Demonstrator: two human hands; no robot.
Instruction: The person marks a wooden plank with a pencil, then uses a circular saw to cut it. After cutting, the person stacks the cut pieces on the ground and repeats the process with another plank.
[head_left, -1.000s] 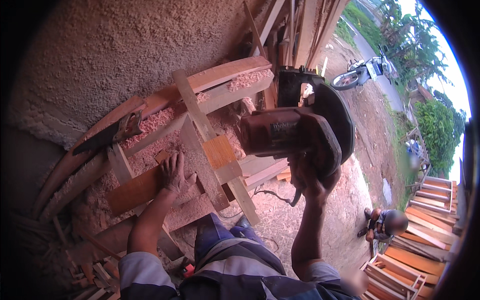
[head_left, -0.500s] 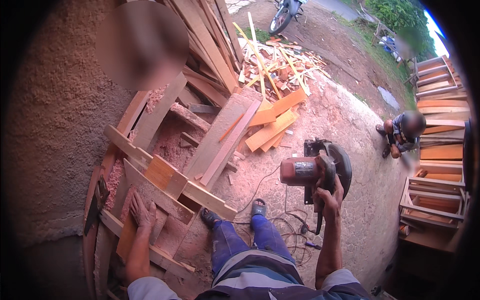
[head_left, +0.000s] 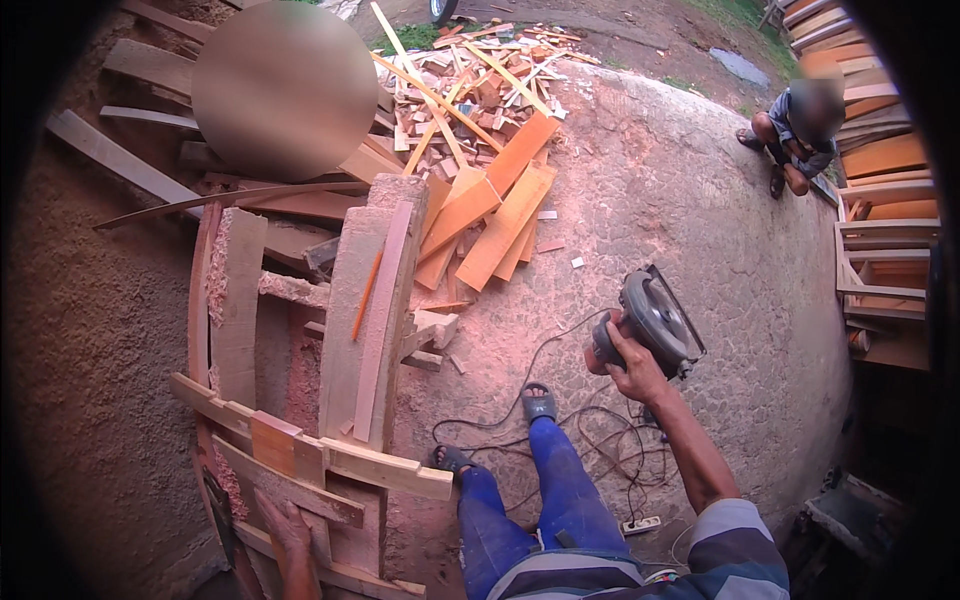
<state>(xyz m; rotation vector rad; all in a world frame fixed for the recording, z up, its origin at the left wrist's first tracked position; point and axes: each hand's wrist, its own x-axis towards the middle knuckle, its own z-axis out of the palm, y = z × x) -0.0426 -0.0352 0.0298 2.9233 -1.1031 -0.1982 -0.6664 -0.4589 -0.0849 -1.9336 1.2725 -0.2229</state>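
Observation:
My right hand (head_left: pixel 637 372) is wrapped round the handle of a circular saw (head_left: pixel 662 312), held in the air over the floor to the right. The saw's round dark guard and metal base frame face up and outward; its motor body is mostly hidden. Down at the lower left, my left hand (head_left: pixel 287 528) lies on a wooden piece with its fingers stretched out. Just beyond it, a slightly curved board (head_left: pixel 290 487) and a pale slat (head_left: pixel 390 467) run across the bench, with an orange-brown wood block (head_left: pixel 273 445) against the slat.
A sawdust-covered bench of thick planks (head_left: pixel 350 300) carries a pinkish strip (head_left: pixel 385 320) and a thin orange stick (head_left: pixel 367 297). Orange boards (head_left: pixel 505 230) and an offcut heap (head_left: pixel 480 100) lie beyond. Cables (head_left: pixel 600 425) trail around my feet. A person (head_left: pixel 800 140) squats at the far right.
The circular saw has turned in my right hand, its red motor body swinging out of sight. My view has shifted to the right. My left hand stays on the wood.

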